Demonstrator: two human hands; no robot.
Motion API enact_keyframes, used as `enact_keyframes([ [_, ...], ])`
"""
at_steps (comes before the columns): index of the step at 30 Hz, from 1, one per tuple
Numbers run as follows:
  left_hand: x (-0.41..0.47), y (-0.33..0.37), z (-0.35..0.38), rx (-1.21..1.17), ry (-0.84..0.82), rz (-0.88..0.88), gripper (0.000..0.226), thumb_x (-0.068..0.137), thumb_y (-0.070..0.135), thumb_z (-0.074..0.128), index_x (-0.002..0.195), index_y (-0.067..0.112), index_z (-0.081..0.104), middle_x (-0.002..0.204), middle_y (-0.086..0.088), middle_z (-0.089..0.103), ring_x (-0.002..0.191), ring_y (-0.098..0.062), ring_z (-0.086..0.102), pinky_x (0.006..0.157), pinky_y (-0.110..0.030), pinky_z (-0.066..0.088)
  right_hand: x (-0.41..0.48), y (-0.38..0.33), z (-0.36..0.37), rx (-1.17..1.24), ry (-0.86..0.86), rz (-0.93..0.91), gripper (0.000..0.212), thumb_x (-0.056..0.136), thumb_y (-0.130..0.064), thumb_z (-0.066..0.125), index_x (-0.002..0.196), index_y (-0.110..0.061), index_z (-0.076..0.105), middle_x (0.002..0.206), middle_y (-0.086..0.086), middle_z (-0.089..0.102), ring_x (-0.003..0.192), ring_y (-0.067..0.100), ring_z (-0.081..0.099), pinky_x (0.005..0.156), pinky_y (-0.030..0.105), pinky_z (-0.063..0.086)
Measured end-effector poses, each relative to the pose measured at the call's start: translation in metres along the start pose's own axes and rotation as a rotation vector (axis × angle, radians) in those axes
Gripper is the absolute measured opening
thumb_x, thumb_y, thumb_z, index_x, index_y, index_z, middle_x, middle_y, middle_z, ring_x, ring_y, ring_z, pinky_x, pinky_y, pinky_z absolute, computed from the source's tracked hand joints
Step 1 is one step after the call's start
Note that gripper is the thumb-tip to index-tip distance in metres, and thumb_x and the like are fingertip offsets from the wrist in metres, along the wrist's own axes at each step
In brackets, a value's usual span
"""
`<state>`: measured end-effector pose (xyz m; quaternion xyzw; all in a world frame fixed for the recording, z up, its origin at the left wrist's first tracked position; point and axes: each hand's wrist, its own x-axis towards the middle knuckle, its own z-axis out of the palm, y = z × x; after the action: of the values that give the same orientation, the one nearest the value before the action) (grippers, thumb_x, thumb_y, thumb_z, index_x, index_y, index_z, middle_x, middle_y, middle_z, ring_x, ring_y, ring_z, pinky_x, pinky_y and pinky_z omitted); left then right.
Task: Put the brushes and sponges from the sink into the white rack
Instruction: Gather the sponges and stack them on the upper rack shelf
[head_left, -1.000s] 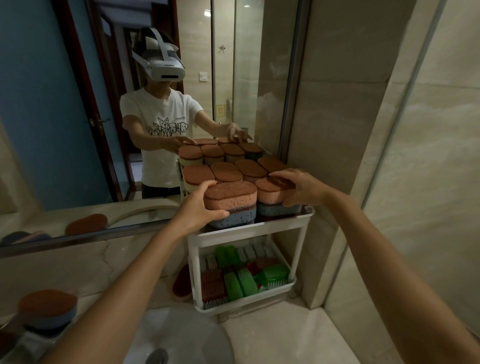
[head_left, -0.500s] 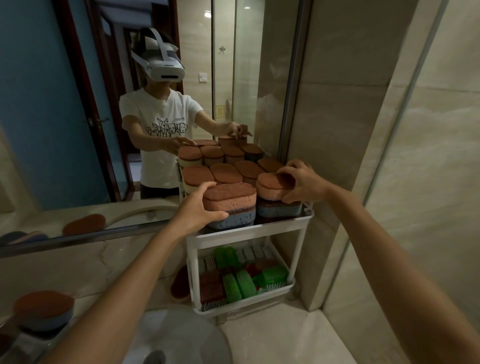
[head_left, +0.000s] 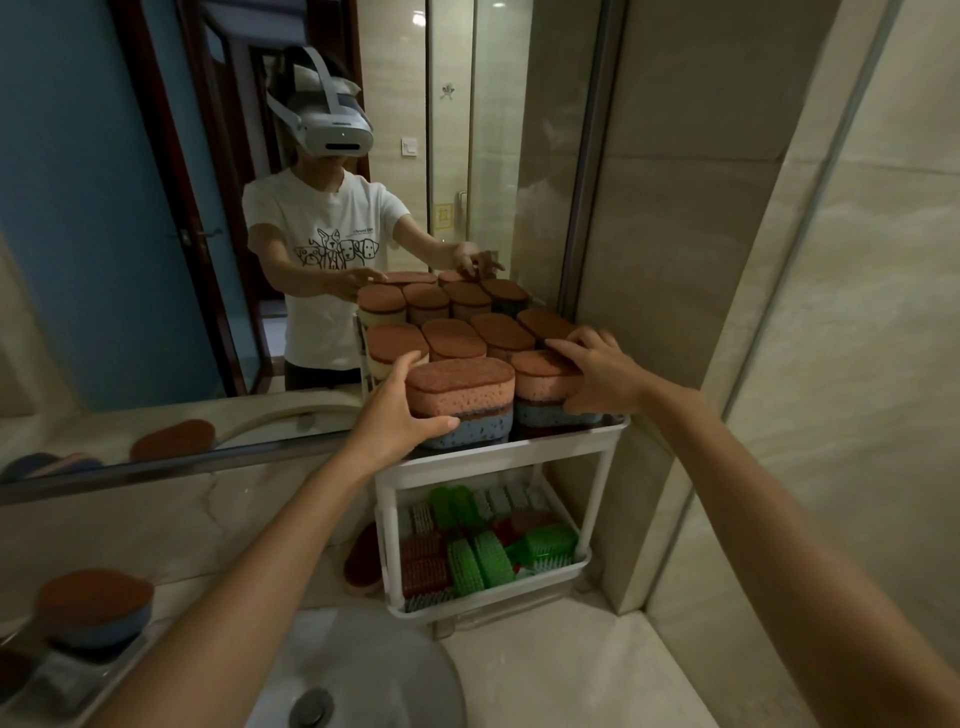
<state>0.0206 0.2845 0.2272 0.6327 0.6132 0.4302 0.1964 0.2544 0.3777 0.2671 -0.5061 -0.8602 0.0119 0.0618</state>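
My left hand (head_left: 395, 415) grips the front sponge stack (head_left: 460, 395) on the top shelf of the white rack (head_left: 498, 457), and my right hand (head_left: 597, 374) clasps the corner stack (head_left: 535, 379) beside it. The mirror (head_left: 104, 260) backs the rack and the wall (head_left: 675, 260) crowds its right, so side room is tight. Brushes (head_left: 483, 558) fill the lower shelf. A lone sponge (head_left: 363, 566) sits half hidden behind the rack's leg, and the sink (head_left: 374, 665) is cut off below.
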Motion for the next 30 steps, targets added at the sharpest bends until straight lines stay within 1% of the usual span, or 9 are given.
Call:
enact_keyframes([
  [3,-0.008,-0.002,0.002,-0.033,0.098,-0.012,0.089,0.072,0.018,0.079,0.143,0.014,0.025,0.143,-0.006,0.042,0.13,-0.022,0.043,0.1,-0.027,0.037,-0.011,0.0,0.01,0.231,0.156,-0.005,0.086,0.078,-0.023,0.071,0.147,-0.021,0.021,0.147,0.009,0.024,0.136,0.03,0.02,0.111,0.042,0.028],
  [6,-0.014,-0.008,0.003,0.0,0.203,-0.047,0.087,0.068,0.024,0.082,0.138,0.012,0.03,0.137,-0.01,0.046,0.124,-0.023,0.048,0.092,-0.027,0.04,-0.022,-0.001,0.029,0.455,0.378,0.049,0.08,0.078,-0.026,0.073,0.144,-0.018,0.029,0.144,0.011,0.029,0.134,0.027,0.028,0.11,0.036,0.03],
  [10,-0.021,-0.013,0.01,0.135,0.208,-0.11,0.084,0.064,0.036,0.083,0.128,0.01,0.036,0.134,-0.011,0.048,0.121,-0.025,0.049,0.088,-0.031,0.042,-0.029,-0.003,0.056,0.653,0.485,0.154,0.088,0.075,-0.022,0.076,0.145,-0.014,0.023,0.146,0.013,0.024,0.136,0.026,0.03,0.111,0.034,0.032],
  [15,-0.016,-0.012,0.013,0.244,0.124,-0.159,0.084,0.068,0.043,0.078,0.134,0.013,0.037,0.13,-0.011,0.056,0.119,-0.032,0.052,0.089,-0.039,0.048,-0.03,0.003,0.06,0.767,0.436,0.127,0.092,0.076,-0.01,0.074,0.147,-0.011,0.016,0.147,0.013,0.032,0.136,0.025,0.034,0.11,0.034,0.034],
  [18,-0.014,-0.011,0.015,0.276,0.117,-0.169,0.068,0.071,0.041,0.076,0.123,0.008,0.045,0.126,-0.012,0.058,0.117,-0.032,0.052,0.089,-0.041,0.049,-0.03,0.007,0.055,0.781,0.393,0.1,0.087,0.077,-0.003,0.071,0.145,-0.009,0.017,0.145,0.013,0.033,0.133,0.024,0.037,0.102,0.026,0.036],
  [21,-0.013,-0.01,0.017,0.288,0.122,-0.161,0.06,0.073,0.039,0.074,0.116,0.006,0.047,0.123,-0.014,0.06,0.115,-0.032,0.053,0.086,-0.041,0.049,-0.029,0.01,0.052,0.823,0.349,0.096,0.085,0.079,0.002,0.068,0.145,-0.01,0.016,0.146,0.014,0.031,0.133,0.025,0.036,0.104,0.03,0.038],
  [26,-0.014,-0.01,0.022,0.333,0.127,-0.171,0.068,0.077,0.042,0.07,0.125,0.003,0.042,0.127,-0.015,0.055,0.118,-0.034,0.05,0.083,-0.038,0.044,-0.028,0.009,0.05,0.858,0.306,0.067,0.081,0.08,0.008,0.063,0.144,-0.009,0.017,0.144,0.014,0.032,0.131,0.022,0.036,0.1,0.026,0.039],
  [28,-0.015,-0.012,0.024,0.332,0.129,-0.167,0.068,0.077,0.043,0.07,0.124,0.003,0.042,0.127,-0.016,0.055,0.118,-0.034,0.05,0.083,-0.037,0.045,-0.029,0.009,0.052,0.855,0.314,0.072,0.081,0.079,0.007,0.065,0.144,-0.01,0.019,0.143,0.014,0.033,0.131,0.023,0.037,0.101,0.028,0.04],
  [30,-0.015,-0.013,0.023,0.312,0.12,-0.175,0.072,0.075,0.045,0.071,0.127,0.004,0.041,0.13,-0.014,0.054,0.121,-0.033,0.049,0.087,-0.038,0.045,-0.03,0.008,0.054,0.825,0.363,0.096,0.081,0.076,-0.003,0.066,0.143,-0.014,0.023,0.143,0.014,0.034,0.133,0.027,0.035,0.107,0.038,0.039],
])
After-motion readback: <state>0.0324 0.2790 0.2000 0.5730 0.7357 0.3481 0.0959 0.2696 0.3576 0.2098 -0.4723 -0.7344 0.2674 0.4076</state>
